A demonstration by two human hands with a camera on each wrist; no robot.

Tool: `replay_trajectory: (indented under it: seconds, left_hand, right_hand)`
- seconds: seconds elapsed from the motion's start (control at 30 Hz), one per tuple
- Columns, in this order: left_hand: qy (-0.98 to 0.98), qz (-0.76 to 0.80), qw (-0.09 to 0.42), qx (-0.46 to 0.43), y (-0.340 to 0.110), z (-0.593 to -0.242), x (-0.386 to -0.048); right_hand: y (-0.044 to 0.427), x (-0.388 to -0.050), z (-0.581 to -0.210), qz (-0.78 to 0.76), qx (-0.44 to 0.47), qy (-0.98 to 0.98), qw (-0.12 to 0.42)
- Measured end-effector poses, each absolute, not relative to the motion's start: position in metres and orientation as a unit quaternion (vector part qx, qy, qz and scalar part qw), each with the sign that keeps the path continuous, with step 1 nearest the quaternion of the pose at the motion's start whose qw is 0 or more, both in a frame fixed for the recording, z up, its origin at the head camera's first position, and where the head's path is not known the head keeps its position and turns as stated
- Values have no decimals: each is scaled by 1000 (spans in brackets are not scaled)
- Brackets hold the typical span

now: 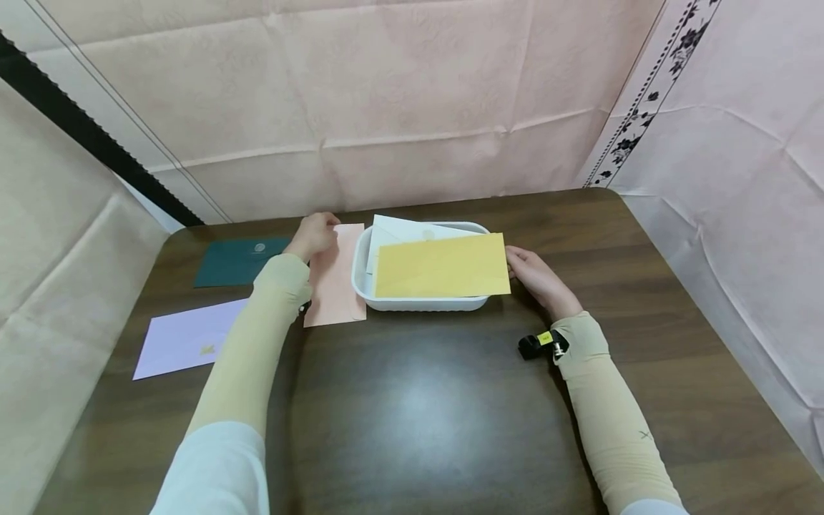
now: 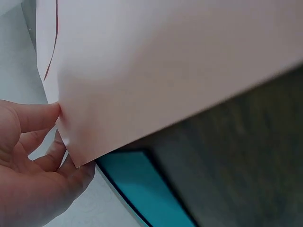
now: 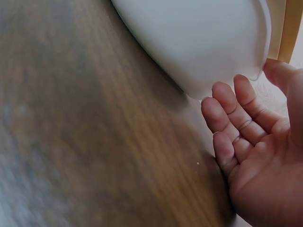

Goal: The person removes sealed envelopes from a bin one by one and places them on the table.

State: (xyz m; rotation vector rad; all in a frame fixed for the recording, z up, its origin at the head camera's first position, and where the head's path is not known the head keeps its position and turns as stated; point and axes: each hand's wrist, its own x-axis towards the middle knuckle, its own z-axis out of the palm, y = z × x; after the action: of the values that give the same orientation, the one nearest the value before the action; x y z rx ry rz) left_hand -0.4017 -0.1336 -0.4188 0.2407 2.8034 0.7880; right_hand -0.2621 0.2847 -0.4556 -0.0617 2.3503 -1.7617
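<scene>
- Pale pink paper envelope [image 1: 337, 293] sits just left of the oblong white plastic tray [image 1: 418, 305]
- left grip [image 1: 314, 236] is clamped on it, pinching a corner
- right grip [image 1: 537, 279] is at the tray's right end, fingers loosely bent, can't tell if it's clamped
- yellow paper envelope [image 1: 440, 267] overlaps a white paper envelope [image 1: 399, 232] at the tray
- teal paper envelope [image 1: 232, 265] and lilac paper envelope [image 1: 183, 336] lie left on the brown wooden desk [image 1: 418, 400]

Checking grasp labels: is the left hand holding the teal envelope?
No, the left hand pinches the pink envelope near a corner, while the teal envelope lies on the wood-grain table.
</scene>
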Motion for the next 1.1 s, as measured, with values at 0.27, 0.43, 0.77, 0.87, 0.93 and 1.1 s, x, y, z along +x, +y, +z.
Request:
replay_trajectory:
  seconds: [0.27, 0.43, 0.77, 0.87, 0.93, 1.1]
  left_hand:
    - [957, 255, 96, 97, -125, -419, -403]
    - [958, 255, 87, 101, -121, -419, -402]
    - [961, 240, 94, 104, -119, -423, -402]
    - [961, 239, 95, 107, -120, -422, -401]
    - [960, 241, 97, 108, -121, -422, -400]
    - [958, 243, 102, 113, -122, -423, -400]
  right_hand:
    - [284, -262, -456, -594, -13, 798, 98]
    - [284, -263, -457, -598, -9, 796, 96]
    - [283, -262, -454, -597, -5, 796, 98]
    - [282, -261, -452, -604, -1, 791, 98]
    - [281, -261, -452, -611, 3, 786, 95]
    - [283, -262, -454, -625, 9, 776, 87]
